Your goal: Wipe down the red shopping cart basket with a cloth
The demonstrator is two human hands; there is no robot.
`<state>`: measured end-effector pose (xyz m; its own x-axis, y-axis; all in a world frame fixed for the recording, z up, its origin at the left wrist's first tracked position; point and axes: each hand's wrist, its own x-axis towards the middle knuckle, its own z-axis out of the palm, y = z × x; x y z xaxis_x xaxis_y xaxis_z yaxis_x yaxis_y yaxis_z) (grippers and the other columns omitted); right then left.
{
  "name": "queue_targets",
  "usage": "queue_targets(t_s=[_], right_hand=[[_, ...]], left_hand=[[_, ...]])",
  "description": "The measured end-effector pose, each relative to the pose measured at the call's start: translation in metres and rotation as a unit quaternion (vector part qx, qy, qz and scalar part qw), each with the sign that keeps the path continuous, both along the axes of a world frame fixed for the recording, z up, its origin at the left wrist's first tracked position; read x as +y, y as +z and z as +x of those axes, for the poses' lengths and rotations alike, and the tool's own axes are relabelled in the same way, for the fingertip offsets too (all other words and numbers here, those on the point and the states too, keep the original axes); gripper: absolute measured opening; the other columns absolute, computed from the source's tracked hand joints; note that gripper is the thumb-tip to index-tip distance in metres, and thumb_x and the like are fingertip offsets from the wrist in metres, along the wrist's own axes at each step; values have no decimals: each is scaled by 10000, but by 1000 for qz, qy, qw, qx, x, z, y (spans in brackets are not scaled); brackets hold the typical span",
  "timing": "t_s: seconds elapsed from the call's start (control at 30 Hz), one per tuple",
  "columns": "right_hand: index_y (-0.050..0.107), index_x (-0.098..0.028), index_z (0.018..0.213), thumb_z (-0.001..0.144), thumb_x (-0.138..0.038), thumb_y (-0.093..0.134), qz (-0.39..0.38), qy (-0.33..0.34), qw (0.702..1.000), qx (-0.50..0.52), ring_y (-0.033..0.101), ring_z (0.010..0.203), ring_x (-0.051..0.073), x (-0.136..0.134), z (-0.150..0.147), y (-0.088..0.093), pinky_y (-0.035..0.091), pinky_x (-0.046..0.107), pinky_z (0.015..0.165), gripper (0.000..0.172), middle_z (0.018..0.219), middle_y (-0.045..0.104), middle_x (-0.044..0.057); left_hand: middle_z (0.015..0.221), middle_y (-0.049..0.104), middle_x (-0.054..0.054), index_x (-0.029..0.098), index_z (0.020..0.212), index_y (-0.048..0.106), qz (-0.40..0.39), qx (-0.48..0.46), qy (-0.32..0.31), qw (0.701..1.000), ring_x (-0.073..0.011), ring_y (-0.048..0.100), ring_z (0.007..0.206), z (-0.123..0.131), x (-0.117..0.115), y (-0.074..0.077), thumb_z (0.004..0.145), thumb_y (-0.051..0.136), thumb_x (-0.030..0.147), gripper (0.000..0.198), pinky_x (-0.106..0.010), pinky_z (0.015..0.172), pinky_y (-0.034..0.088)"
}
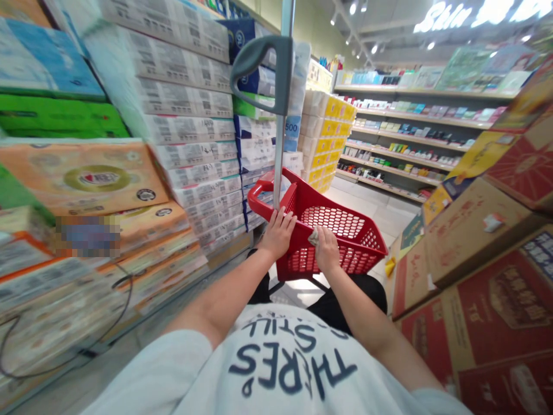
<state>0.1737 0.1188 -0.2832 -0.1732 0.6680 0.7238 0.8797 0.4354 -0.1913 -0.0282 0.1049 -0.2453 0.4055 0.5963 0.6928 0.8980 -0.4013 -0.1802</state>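
A red plastic shopping basket (345, 242) on wheels stands on the floor in front of me, with a tall grey pull handle (279, 75) rising from its near end. My left hand (279, 233) rests on the basket's near rim beside the handle pole, fingers stretched out. Pressed against the rim just to the right, my right hand (326, 249) is closed on a small crumpled cloth (313, 236). The basket looks empty inside.
Stacked tissue and paper packs (190, 132) fill the shelves on the left. Cardboard cartons (488, 259) are piled on the right. The aisle floor (371, 207) runs ahead to shelves of small goods (401, 138). A black cable (64, 351) hangs at lower left.
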Motion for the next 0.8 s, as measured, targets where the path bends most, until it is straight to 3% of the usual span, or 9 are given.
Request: queue_targets(t_s=[0.1,0.2,0.37,0.43,0.6,0.8], right_hand=[[589,-132,1175,843,-124,410,-3,3,1000,29,520,1107,228,4,-5,3,407,381,982,378,1140,628,121],[639,-146,1101,858,-125,413,-25,17,999,29,545,1087,219,10,-17,10,431,371,980,333,1101,650,119],[456,-88,1364,872,-41,319,41,64,997,5,264,1406,217,8,-31,-6,309,428,1137,513,1443,421,154],[425,-99,1391,866,-30,315,39,71,997,9,226,1424,215,6,-32,-13,300,446,1146,541,1462,400,150],[447,-73,1373,877,-81,380,16,75,997,33,354,1360,221,8,-33,-5,345,423,1129,501,1404,461,178],[440,-88,1384,889,-61,354,54,84,995,-4,311,1386,216,8,-33,-4,325,434,1145,503,1401,472,163]], left_hand=[[1508,338,-147,50,1350,457,7,12,-11,1000,-291,150,1448,6,4,1,867,424,139,492,-497,1177,220],[1478,375,-186,24,1268,530,10,6,-8,1000,-295,256,1419,14,8,4,897,427,211,427,-478,1164,253],[1379,518,-151,74,1308,522,2,36,-25,999,-295,384,1349,14,9,6,902,425,190,433,-484,1158,248],[1366,534,-135,78,1330,505,-4,40,-28,999,-291,390,1342,12,9,6,902,423,183,449,-474,1159,248],[1389,514,-118,92,1346,494,-8,33,-13,999,-291,358,1362,13,7,3,905,405,175,458,-476,1165,232],[1441,460,-93,103,1375,459,-15,45,-12,999,-280,271,1411,14,5,0,905,387,156,478,-472,1173,206]])
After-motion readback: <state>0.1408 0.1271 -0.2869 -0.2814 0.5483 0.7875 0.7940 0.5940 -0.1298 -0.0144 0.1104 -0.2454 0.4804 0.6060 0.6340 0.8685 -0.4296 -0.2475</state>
